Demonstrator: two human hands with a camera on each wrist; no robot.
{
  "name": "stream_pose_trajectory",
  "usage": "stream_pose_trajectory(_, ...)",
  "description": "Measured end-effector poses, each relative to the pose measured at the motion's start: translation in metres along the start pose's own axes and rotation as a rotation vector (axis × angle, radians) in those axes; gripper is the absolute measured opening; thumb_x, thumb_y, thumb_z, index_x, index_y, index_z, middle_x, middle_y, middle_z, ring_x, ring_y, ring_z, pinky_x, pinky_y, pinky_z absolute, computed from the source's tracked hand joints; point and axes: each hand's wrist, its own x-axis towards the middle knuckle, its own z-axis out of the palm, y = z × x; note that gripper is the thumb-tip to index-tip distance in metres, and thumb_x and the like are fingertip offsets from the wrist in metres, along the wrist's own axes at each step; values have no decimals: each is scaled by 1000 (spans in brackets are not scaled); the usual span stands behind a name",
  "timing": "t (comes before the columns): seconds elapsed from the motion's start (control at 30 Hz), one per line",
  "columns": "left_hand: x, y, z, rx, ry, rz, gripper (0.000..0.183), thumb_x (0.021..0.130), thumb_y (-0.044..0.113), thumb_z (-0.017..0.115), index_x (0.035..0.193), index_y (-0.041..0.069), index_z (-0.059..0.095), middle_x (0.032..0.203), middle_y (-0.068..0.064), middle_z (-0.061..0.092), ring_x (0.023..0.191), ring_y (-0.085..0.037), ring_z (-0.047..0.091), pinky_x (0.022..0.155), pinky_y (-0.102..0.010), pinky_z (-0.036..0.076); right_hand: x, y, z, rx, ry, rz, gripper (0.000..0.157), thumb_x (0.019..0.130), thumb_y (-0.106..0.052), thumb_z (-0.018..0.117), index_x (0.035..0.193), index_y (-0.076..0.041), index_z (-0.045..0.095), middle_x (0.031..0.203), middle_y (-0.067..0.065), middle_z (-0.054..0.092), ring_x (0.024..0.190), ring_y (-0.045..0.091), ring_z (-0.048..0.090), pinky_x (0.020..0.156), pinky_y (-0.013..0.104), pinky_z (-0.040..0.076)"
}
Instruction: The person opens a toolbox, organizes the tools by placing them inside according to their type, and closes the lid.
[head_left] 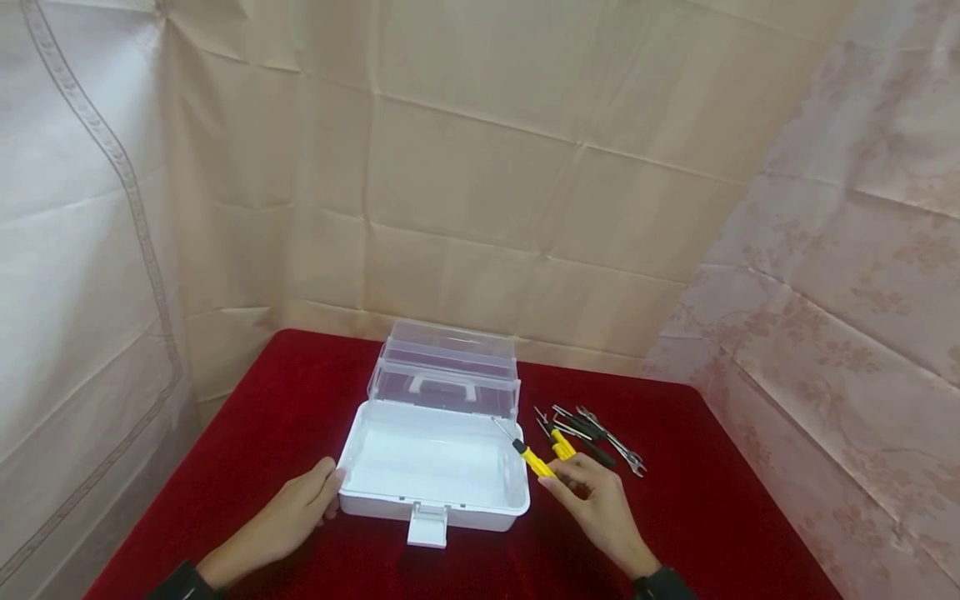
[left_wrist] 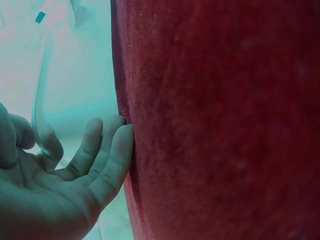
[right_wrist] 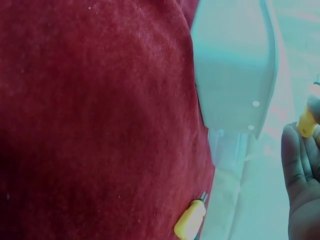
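Observation:
A white toolbox (head_left: 431, 508) with a raised clear lid (head_left: 442, 367) stands on the red cloth, its front latch (head_left: 427, 527) hanging down. My left hand (head_left: 303, 504) holds the box's left rim near the front corner; in the left wrist view the hand (left_wrist: 70, 175) has its thumb and forefinger at the wall's edge, the other fingers along the outside. In my right hand (head_left: 600, 504) is a yellow-handled screwdriver (head_left: 534, 461), pinched by the handle, its shaft tilted up and left over the box's right wall. The box's inside shows no tools.
Right of the box lies a loose pile: another yellow-handled screwdriver (head_left: 562, 446), black-handled tools (head_left: 588, 427) and metal wrenches (head_left: 622, 450). Beyond the red-covered table (head_left: 300, 375), a beige curtain (head_left: 480, 183) hangs at the back, with patterned cloth (head_left: 847, 333) on the right.

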Motion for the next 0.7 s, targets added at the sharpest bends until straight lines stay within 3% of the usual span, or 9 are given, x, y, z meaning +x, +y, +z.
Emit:
stream_pose_trajectory(0.3,0,0,0,-22,-15,-3,23,107,29,39,96,10,46,75,-3,54,66,-18,53,58,-26,44,-1,-6,2,-11,-26,-2,26,82,-46,74,101,-28,76,91,-14,61,80,15,55,67,27,50)
stream_pose_trajectory(0.7,-3,1,0,-58,-37,21,26,108,30,38,96,9,45,75,-4,55,63,-18,54,57,-28,48,-5,-10,6,2,-47,-63,28,83,-35,76,106,-20,77,92,-16,61,79,15,55,64,25,50)
